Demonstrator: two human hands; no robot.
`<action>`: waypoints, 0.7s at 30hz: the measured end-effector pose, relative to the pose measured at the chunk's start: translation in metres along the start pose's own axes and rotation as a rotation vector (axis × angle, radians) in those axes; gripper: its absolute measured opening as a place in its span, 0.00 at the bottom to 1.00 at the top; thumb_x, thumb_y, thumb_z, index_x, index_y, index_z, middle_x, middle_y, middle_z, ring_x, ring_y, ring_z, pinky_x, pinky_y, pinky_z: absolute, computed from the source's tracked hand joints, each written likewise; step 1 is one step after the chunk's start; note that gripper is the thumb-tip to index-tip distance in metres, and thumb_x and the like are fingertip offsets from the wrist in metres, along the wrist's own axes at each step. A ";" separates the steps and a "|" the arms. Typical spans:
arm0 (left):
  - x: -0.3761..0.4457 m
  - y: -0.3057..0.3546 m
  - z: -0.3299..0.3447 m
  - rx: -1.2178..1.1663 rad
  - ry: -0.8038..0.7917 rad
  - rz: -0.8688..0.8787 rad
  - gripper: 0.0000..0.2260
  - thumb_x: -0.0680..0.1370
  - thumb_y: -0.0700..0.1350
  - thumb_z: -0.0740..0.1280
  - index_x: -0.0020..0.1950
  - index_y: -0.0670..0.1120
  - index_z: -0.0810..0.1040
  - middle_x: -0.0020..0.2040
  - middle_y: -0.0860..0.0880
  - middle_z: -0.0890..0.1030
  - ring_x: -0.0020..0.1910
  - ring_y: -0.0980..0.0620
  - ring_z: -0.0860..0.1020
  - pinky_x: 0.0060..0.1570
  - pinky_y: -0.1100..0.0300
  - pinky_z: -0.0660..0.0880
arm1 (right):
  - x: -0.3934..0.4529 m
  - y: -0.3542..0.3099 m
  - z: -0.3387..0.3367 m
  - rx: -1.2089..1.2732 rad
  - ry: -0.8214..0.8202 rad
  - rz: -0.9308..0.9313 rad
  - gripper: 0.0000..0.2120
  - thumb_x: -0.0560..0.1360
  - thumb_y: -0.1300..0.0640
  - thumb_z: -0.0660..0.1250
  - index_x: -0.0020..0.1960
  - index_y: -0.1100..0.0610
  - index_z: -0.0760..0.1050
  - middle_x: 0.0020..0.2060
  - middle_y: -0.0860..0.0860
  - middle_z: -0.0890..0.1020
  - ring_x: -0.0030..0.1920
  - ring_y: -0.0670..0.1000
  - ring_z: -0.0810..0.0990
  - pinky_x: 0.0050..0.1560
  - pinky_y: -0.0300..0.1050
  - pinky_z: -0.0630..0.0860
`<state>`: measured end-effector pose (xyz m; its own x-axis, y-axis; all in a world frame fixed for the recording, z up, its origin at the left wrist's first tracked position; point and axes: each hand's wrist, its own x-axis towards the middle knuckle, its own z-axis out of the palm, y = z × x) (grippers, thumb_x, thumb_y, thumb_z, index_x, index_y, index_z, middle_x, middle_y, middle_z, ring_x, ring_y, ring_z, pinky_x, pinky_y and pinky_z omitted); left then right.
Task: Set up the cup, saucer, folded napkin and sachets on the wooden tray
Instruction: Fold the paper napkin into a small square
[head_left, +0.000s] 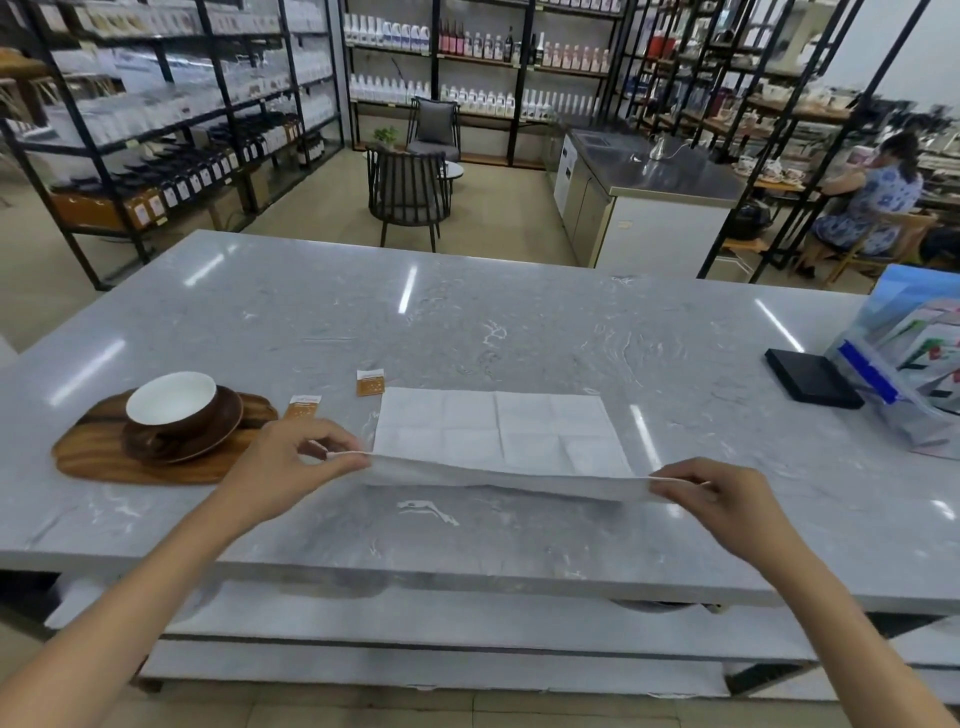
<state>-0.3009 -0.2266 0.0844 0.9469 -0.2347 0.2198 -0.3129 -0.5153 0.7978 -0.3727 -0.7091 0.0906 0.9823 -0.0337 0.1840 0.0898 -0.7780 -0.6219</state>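
- Wooden tray (93, 457): lies on the marble counter (519, 322), at its left. Bears the saucer and cup; the remainder of its surface shows bare wood. No napkin or sachet is on it.
- Saucer (208, 441): dark brown, resting on the tray. Judged placed.
- Cup (171, 397): brown outside, white inside, seated on the saucer. The interior shows plain white and appears to hold nothing. Judged placed.
- Napkin (498, 434): white, opened out flat on the counter to the right of the tray, crease lines showing. Its near edge is lifted off the counter by both hands. Not yet folded, not yet on the tray.
- Left hand (291, 457): thumb and fingers closed in a pinch on the napkin's near left corner.
- Right hand (727, 504): thumb and fingers closed in a pinch on the napkin's near right corner.
- Sachet, first (303, 406): orange and white, flat on the counter just beside the tray's right end. Not yet placed.
- Sachet, second (371, 382): same kind, on the counter near the napkin's far left corner. Not yet placed.
- Progress, as judged: two of the items set; the fold is the step in hand; napkin and both sachets remain to be moved to the tray.
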 end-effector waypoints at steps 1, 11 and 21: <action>-0.002 0.003 -0.005 -0.006 -0.055 0.008 0.06 0.68 0.56 0.76 0.42 0.57 0.87 0.44 0.57 0.87 0.45 0.58 0.83 0.47 0.70 0.78 | 0.000 -0.003 -0.009 0.042 0.010 0.017 0.06 0.70 0.48 0.77 0.39 0.37 0.84 0.39 0.33 0.86 0.42 0.37 0.84 0.42 0.26 0.75; 0.033 -0.006 -0.019 -0.192 -0.030 -0.075 0.10 0.71 0.53 0.76 0.51 0.54 0.88 0.49 0.52 0.88 0.50 0.55 0.85 0.54 0.61 0.80 | 0.031 0.007 -0.031 0.398 0.076 0.040 0.07 0.74 0.51 0.73 0.50 0.49 0.87 0.48 0.48 0.88 0.48 0.46 0.85 0.46 0.34 0.81; 0.134 -0.072 0.040 -0.034 -0.012 -0.185 0.07 0.77 0.41 0.75 0.46 0.55 0.85 0.42 0.52 0.85 0.40 0.52 0.80 0.46 0.59 0.76 | 0.130 0.089 0.041 0.306 0.097 0.239 0.06 0.76 0.55 0.76 0.50 0.45 0.85 0.27 0.40 0.72 0.30 0.44 0.71 0.40 0.44 0.69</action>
<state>-0.1540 -0.2540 0.0340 0.9870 -0.1485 0.0607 -0.1304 -0.5226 0.8425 -0.2305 -0.7572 0.0278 0.9629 -0.2610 0.0686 -0.0800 -0.5189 -0.8511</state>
